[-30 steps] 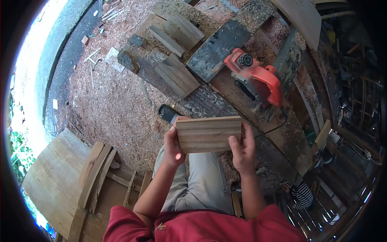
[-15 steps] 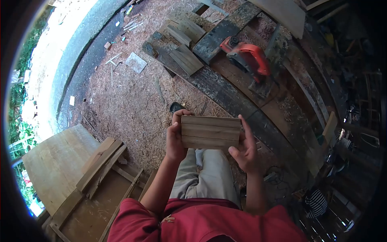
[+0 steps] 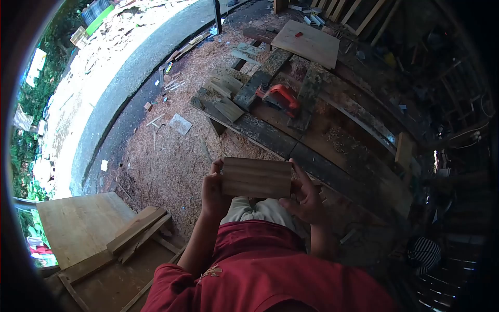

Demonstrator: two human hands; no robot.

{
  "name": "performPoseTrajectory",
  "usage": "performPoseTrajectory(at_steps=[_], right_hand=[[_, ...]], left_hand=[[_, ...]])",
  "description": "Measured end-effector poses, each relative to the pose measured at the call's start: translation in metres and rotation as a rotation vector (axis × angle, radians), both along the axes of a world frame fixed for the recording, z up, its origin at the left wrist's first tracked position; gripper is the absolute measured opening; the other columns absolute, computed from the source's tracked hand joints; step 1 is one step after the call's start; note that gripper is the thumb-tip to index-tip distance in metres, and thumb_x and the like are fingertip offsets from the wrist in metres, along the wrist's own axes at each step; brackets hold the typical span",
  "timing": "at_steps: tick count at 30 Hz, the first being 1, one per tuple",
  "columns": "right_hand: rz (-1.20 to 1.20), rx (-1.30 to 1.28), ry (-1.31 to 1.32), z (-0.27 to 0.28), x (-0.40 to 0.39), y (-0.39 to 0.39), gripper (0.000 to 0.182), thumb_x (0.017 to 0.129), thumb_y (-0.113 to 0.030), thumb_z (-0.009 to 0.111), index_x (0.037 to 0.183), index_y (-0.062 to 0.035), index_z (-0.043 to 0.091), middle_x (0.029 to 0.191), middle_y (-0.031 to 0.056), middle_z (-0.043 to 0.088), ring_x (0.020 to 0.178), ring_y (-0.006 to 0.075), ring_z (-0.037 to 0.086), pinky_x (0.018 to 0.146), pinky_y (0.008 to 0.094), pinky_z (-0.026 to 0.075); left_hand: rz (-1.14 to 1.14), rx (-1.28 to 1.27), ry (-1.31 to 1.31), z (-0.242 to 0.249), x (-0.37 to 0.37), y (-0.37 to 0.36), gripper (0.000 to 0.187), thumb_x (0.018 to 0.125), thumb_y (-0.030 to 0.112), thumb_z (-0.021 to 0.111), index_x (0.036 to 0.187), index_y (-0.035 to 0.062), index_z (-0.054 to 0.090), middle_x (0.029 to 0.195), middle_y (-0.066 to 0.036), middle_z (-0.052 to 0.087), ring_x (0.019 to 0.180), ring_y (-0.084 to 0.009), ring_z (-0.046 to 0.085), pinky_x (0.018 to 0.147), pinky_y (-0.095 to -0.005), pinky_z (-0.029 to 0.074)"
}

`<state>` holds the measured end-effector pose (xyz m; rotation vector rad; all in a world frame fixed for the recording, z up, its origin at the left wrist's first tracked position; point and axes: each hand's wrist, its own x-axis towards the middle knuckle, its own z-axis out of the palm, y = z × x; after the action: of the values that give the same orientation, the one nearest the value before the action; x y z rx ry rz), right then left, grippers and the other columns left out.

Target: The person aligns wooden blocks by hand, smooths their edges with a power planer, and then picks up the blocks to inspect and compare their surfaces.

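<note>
A short rectangular wooden board (image 3: 257,178) with dark grain lines is held up in front of my body, its broad face towards me. My left hand (image 3: 214,188) grips its left end, the fingers partly hidden behind the wood. At the opposite end, my right hand (image 3: 303,197) holds the edge between thumb and fingers. Beyond the hands, a red power planer (image 3: 281,97) rests on the low workbench (image 3: 260,136). Several wooden blocks (image 3: 228,109) lie on the bench to the planer's left.
Wood shavings (image 3: 161,161) cover the floor. Plywood (image 3: 83,221) and loose lumber (image 3: 136,229) are at lower left. Another flat board (image 3: 306,44) lies at the bench's far end. A concrete kerb (image 3: 117,101) borders the bright outdoor ground.
The head view has tilted up, so the bench and planer appear smaller and more of the far end shows. Both hands still hold the board, now slightly left in view.
</note>
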<state>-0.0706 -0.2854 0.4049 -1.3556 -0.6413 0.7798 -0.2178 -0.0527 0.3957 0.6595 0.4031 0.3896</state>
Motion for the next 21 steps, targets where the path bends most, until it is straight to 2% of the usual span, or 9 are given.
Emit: performPoseTrajectory(at_steps=[4,8,11,14,17,19,21], right_hand=[[-0.030,0.047,0.059,0.014,-0.018,-0.010,0.109,0.086,-0.001,0.081,0.174,-0.0068,0.016,0.119,0.0054,0.071,0.102,0.0103,0.066,0.091,0.0303,0.052],[-0.042,0.094,0.122,0.018,-0.036,-0.006,0.107,0.089,-0.003,0.080,0.174,-0.0062,0.016,0.123,0.0077,0.071,0.108,0.0112,0.067,0.091,0.0303,0.052],[0.000,0.058,0.062,0.023,-0.039,-0.004,0.104,0.091,-0.004,0.080,0.173,-0.0055,0.016,0.129,0.0113,0.070,0.115,0.0140,0.067,0.097,0.0329,0.053],[-0.069,0.078,0.069,0.035,-0.051,0.006,0.102,0.093,-0.003,0.078,0.173,-0.0048,0.015,0.130,0.0131,0.070,0.116,0.0156,0.068,0.102,0.0355,0.053],[-0.086,0.042,0.131,0.057,-0.058,0.016,0.099,0.094,-0.003,0.078,0.172,-0.0048,0.018,0.128,0.0128,0.071,0.113,0.0151,0.068,0.100,0.0340,0.054],[-0.146,0.048,0.062,0.054,-0.061,0.018,0.091,0.095,-0.003,0.078,0.170,-0.0043,0.026,0.124,0.0117,0.072,0.109,0.0139,0.069,0.094,0.0311,0.055],[-0.214,0.000,0.031,0.059,-0.062,0.024,0.080,0.096,-0.005,0.079,0.164,-0.0030,0.036,0.120,0.0108,0.073,0.105,0.0134,0.070,0.089,0.0292,0.057]], left_hand=[[-0.068,-0.054,-0.072,0.012,-0.026,-0.006,0.066,0.096,0.038,0.047,0.156,0.0113,0.041,0.145,-0.016,0.057,0.129,-0.0351,0.064,0.097,-0.0550,0.060],[-0.058,0.080,-0.047,0.031,-0.042,-0.014,0.071,0.097,0.034,0.048,0.163,0.0119,0.034,0.151,-0.018,0.056,0.131,-0.0373,0.064,0.102,-0.0567,0.059],[-0.060,0.119,-0.033,0.035,-0.051,-0.012,0.072,0.098,0.032,0.047,0.166,0.0128,0.030,0.154,-0.019,0.054,0.135,-0.0386,0.062,0.106,-0.0580,0.057],[-0.105,0.110,-0.023,0.041,-0.053,0.001,0.071,0.100,0.031,0.044,0.167,0.0134,0.029,0.157,-0.020,0.052,0.138,-0.0399,0.060,0.107,-0.0590,0.056],[-0.154,0.072,0.006,0.055,-0.044,0.014,0.071,0.101,0.031,0.045,0.168,0.0138,0.028,0.156,-0.021,0.051,0.137,-0.0401,0.061,0.105,-0.0585,0.058],[-0.157,0.013,-0.005,0.074,-0.031,0.021,0.073,0.100,0.030,0.049,0.168,0.0143,0.027,0.151,-0.021,0.053,0.132,-0.0387,0.064,0.101,-0.0565,0.061],[-0.277,0.116,0.047,0.075,-0.024,0.036,0.069,0.105,0.037,0.043,0.168,0.0133,0.028,0.150,-0.024,0.053,0.132,-0.0389,0.064,0.105,-0.0561,0.058]])
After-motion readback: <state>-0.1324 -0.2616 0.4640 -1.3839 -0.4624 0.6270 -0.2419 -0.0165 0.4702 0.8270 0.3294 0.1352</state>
